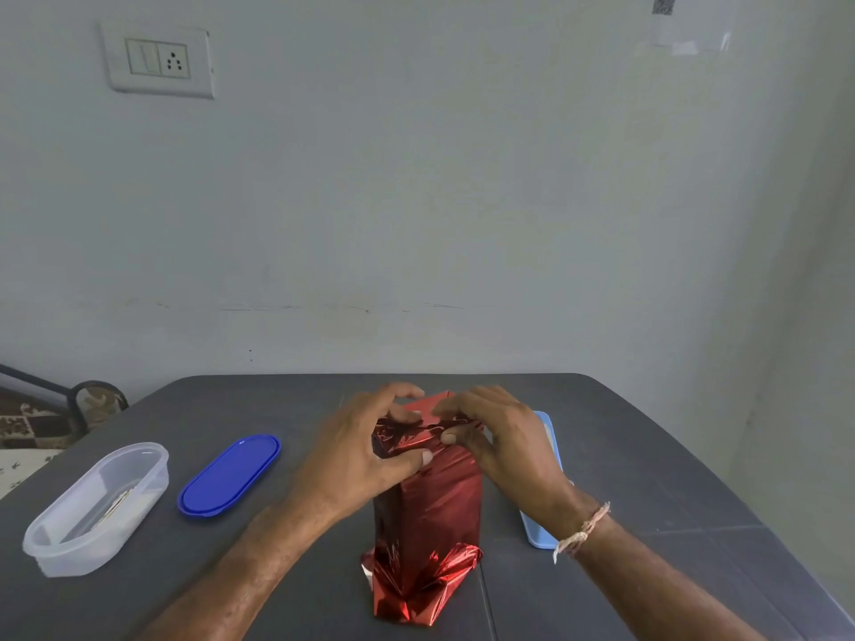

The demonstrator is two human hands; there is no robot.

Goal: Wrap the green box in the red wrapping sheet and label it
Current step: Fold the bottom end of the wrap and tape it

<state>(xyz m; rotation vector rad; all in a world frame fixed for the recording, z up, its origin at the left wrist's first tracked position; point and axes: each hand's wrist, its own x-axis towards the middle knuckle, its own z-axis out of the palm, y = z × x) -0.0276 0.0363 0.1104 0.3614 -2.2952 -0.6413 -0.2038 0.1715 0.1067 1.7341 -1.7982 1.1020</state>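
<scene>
Curled and pinching: fingers of the left hand and of the right hand alike, clamped on the crumpled folds of the red wrapping sheet at the parcel's top end, with thumbs against the near face and the rest hooked over the top. Under the sheet, the green box, wholly hidden, seemingly standing upright on the dark grey bench, towards its near edge. Probably light, yet stiff enough to bear pressing without buckling; best held by the flat sides or the square top corners, never by loose foil. Glossy, metallic, crinkly film: likely slippery, quick to spring back out of a fold, easy to tear over a sharp corner. Smooth and taut down the parcel's front; bunched and flared, not yet folded in, at its foot. Left of the parcel, an oval blue lid of smooth plastic; further left, a clear oval tub with something pale inside, not identifiable. Just right of the parcel, partly behind the right hand, a light blue tray. No label in sight.
</scene>
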